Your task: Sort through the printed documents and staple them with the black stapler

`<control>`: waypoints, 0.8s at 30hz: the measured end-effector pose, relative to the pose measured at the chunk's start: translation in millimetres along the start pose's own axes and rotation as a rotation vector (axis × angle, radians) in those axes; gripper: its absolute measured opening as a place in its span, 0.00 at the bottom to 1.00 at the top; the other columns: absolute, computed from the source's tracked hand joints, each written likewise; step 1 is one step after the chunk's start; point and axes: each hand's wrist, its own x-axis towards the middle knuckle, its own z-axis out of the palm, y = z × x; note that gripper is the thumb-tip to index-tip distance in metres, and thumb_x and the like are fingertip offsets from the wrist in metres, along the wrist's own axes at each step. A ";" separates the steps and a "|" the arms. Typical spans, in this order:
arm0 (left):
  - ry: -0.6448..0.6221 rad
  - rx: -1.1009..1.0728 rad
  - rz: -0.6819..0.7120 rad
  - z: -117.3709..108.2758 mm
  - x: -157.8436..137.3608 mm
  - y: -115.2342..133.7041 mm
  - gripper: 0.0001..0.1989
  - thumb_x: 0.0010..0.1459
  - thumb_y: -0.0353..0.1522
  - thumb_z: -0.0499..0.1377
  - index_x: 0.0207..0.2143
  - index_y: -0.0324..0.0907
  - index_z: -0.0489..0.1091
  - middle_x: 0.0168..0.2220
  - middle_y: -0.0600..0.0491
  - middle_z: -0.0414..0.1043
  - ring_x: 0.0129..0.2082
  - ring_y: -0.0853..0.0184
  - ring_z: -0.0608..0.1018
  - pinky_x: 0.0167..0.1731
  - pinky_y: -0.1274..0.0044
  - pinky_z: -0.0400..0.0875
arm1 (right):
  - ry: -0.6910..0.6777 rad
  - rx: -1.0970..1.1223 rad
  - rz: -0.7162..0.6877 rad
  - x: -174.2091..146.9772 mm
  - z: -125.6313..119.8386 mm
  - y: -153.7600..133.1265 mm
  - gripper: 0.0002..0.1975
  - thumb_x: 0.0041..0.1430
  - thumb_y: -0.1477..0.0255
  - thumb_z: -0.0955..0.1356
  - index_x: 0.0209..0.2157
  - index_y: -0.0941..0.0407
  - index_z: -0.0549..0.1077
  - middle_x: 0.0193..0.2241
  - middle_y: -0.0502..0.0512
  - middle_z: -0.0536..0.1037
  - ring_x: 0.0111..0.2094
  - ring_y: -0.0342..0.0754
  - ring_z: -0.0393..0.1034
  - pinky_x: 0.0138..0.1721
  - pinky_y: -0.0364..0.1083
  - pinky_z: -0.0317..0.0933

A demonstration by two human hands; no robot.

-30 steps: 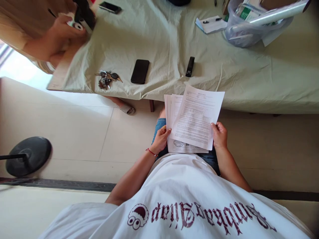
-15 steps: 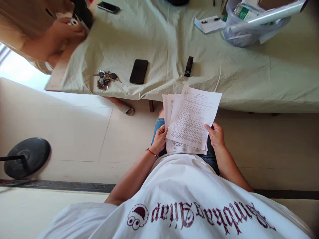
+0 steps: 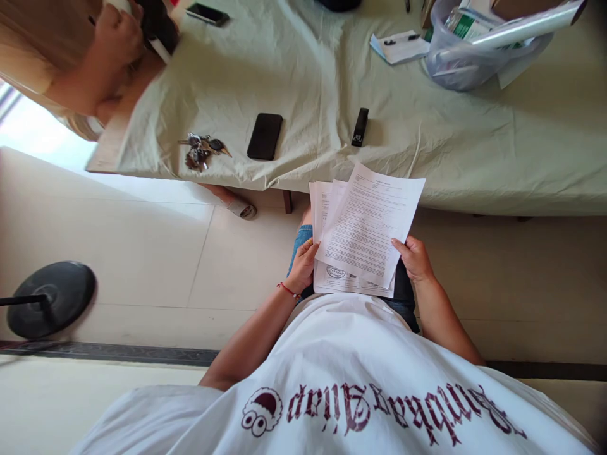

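Over my lap, several printed sheets are fanned between my hands. My left hand (image 3: pixel 304 263) pinches the left edge of the lower papers (image 3: pixel 321 199), thumb on top. By its right edge, my right hand (image 3: pixel 413 258) grips the top printed sheet (image 3: pixel 372 221), which lies tilted across the others. A round stamp mark shows on a page below it. The papers' far edges reach the table's front edge. Beyond them on the cloth stands a black stapler (image 3: pixel 360 127), with a black phone (image 3: pixel 264 136) to its left.
A bunch of keys (image 3: pixel 203 150) lies near the front edge of the cloth-covered table (image 3: pixel 313 76). At the back right are a plastic basket (image 3: pixel 465 69) and a notepad (image 3: pixel 401 47). Another person's hand (image 3: pixel 118 38) is at upper left. A round black base (image 3: pixel 52 300) stands on the floor.
The top sheet has slid slightly to the right with my right hand, showing more of the stamped page. The other person's hand has risen toward the upper left.
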 end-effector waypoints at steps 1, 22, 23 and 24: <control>0.011 0.004 0.000 -0.9 0.3 -0.4 0.20 0.51 0.46 0.75 0.38 0.43 0.78 0.32 0.52 0.81 0.35 0.59 0.83 0.37 0.70 0.78 | -0.012 -0.006 0.013 0.2 -0.7 0.0 0.20 0.48 0.58 0.83 0.39 0.55 0.85 0.40 0.57 0.87 0.42 0.56 0.82 0.51 0.56 0.74; 0.031 -0.004 -0.025 -2.6 1.7 -0.6 0.20 0.48 0.45 0.77 0.36 0.43 0.77 0.33 0.53 0.82 0.31 0.65 0.80 0.33 0.74 0.77 | 0.240 0.369 0.251 21.6 -35.9 28.6 0.15 0.48 0.62 0.82 0.32 0.51 0.78 0.29 0.50 0.84 0.29 0.53 0.82 0.35 0.54 0.83; 0.032 -0.006 -0.026 -2.6 1.6 -0.4 0.20 0.48 0.45 0.77 0.36 0.43 0.77 0.33 0.54 0.82 0.31 0.65 0.80 0.33 0.74 0.77 | 0.246 0.366 0.246 21.5 -35.7 29.1 0.15 0.48 0.62 0.82 0.32 0.51 0.78 0.29 0.50 0.84 0.30 0.53 0.82 0.35 0.54 0.83; 0.032 -0.007 -0.028 -2.6 1.6 -0.4 0.20 0.48 0.45 0.77 0.36 0.43 0.77 0.33 0.53 0.82 0.31 0.65 0.80 0.34 0.74 0.77 | 0.247 0.363 0.241 21.4 -35.7 29.5 0.16 0.48 0.61 0.82 0.32 0.51 0.77 0.29 0.50 0.84 0.30 0.54 0.82 0.35 0.54 0.83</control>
